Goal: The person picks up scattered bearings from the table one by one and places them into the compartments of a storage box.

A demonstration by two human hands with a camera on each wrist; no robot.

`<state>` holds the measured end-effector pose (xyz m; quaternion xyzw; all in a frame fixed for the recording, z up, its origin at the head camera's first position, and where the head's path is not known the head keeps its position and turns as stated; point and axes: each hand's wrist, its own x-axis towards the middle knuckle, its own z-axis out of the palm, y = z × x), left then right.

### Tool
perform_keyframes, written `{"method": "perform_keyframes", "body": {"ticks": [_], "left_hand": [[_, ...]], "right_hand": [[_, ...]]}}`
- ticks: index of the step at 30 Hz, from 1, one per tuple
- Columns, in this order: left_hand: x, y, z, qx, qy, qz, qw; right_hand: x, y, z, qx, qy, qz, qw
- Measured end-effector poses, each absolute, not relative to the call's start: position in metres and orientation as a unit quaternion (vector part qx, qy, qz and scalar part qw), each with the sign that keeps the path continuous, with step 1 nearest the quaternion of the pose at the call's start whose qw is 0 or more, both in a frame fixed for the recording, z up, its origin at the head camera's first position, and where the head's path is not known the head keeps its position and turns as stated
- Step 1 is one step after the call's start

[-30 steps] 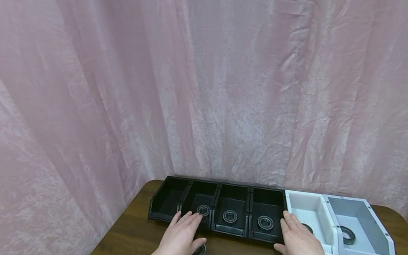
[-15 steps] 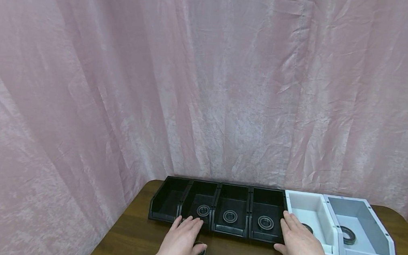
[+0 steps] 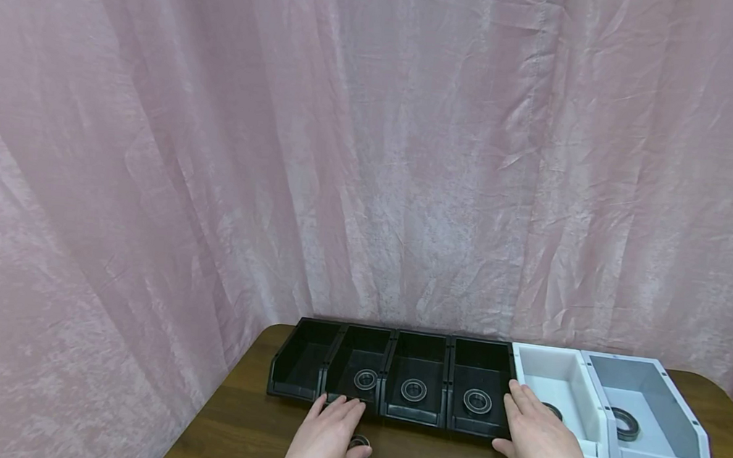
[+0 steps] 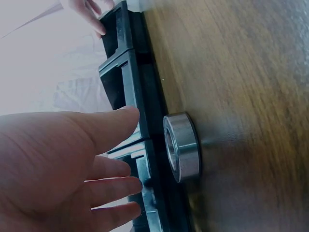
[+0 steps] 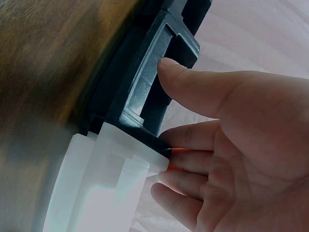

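My left hand hovers in front of the second black bin from the left, fingers spread loosely and holding nothing. Below its thumb a ball bearing lies on the wooden table; the head view shows it partly covered by that hand. Whether the left fingertips touch the bin's front edge, I cannot tell. My right hand lies at the join of the rightmost black bin and the white bin, fingers nearly straight. Its thumb is beside the black bin's front rim in the right wrist view.
Several bins stand in a row along the table's back. Single bearings lie in the second black bin, the third black bin, the rightmost black one, the white bin and the grey bin. A pink curtain hangs behind.
My left hand has drawn back a little from the bins, toward the near edge, and slightly right. The right hand stays in place, as do the bins and bearings.
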<state>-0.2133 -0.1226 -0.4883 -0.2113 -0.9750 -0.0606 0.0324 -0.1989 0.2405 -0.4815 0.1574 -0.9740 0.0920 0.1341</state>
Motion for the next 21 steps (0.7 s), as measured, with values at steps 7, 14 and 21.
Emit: {"method": "perform_keyframes", "body": {"ticks": [7,14,21], "left_hand": [[-0.2151,-0.1231,-0.4915,-0.207,-0.976,-0.065,0.018],[-0.2140,-0.1238,-0.4924,-0.203,-0.977,-0.071,0.007],[-0.2136,-0.1250,-0.4945,-0.201,-0.978,-0.062,0.005]], "right_hand": [[-0.1982,0.2403,-0.4809,0.160,-0.973,0.092,0.136],[-0.1977,0.2396,-0.4809,0.160,-0.973,0.092,0.142],[-0.1978,0.2400,-0.4813,0.161,-0.973,0.089,0.140]]}}
